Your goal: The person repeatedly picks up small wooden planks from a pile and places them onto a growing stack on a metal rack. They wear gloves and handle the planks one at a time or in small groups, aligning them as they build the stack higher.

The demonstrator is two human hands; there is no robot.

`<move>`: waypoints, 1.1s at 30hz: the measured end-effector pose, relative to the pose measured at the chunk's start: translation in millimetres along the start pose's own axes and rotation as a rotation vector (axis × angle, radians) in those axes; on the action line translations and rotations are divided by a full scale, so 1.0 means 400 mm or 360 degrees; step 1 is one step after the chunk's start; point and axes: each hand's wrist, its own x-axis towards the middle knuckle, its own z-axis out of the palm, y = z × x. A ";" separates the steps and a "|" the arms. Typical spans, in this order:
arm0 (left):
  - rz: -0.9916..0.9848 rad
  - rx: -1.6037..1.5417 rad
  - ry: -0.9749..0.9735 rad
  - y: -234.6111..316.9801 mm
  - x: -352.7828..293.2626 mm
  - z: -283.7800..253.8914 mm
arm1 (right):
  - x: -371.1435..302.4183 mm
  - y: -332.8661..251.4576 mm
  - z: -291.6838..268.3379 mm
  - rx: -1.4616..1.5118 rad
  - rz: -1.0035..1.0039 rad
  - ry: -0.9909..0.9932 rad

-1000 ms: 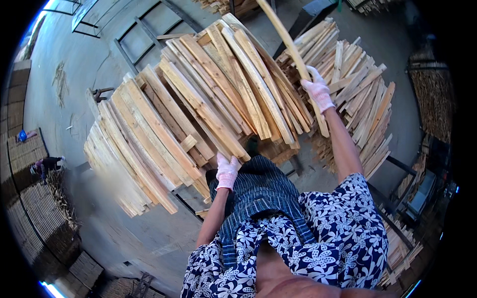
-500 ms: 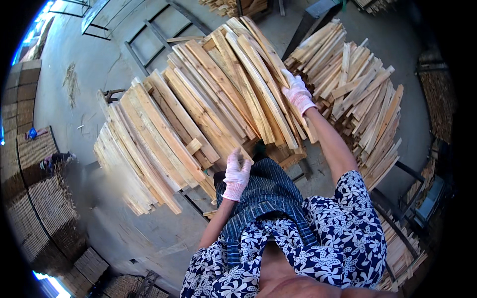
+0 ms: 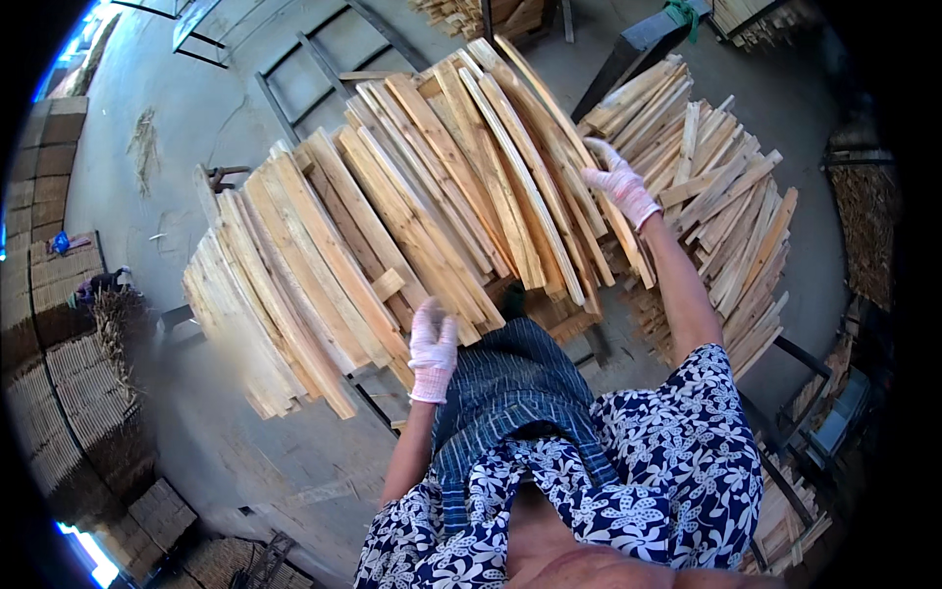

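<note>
A broad layer of pale wooden strips lies side by side in front of me, their near ends uneven. My right hand, in a white and pink knit glove, grips the outermost wooden strip at the right edge, thumb and fingers round its side. That strip stands slightly apart from its neighbours. My left hand, gloved alike, is at the near ends of the middle strips with fingers raised and a little apart, holding nothing that I can see. Its fingertips are slightly blurred; whether they touch the wood I cannot tell.
Right of the layer is a heap of loose wooden strips. A dark metal beam stands behind it, and a metal frame lies beyond the layer. Bundled stacks line the far left. A small wood block rests on the strips.
My right hand has shifted right, with the outermost strip moving away from the others. My left hand has moved left and down along the strips' near ends.
</note>
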 end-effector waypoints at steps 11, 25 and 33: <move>0.0114 0.0109 -0.0073 0.085 0.034 0.074 | -0.109 -0.186 0.226 -0.0395 -0.0256 0.0153; -0.0625 -0.0847 -0.0315 0.159 0.216 0.155 | -0.131 -0.161 0.554 0.0146 0.0102 0.0077; -0.0724 -0.1299 -0.0774 0.169 0.147 0.192 | -0.232 -0.224 0.382 -0.0338 -0.0166 -0.0069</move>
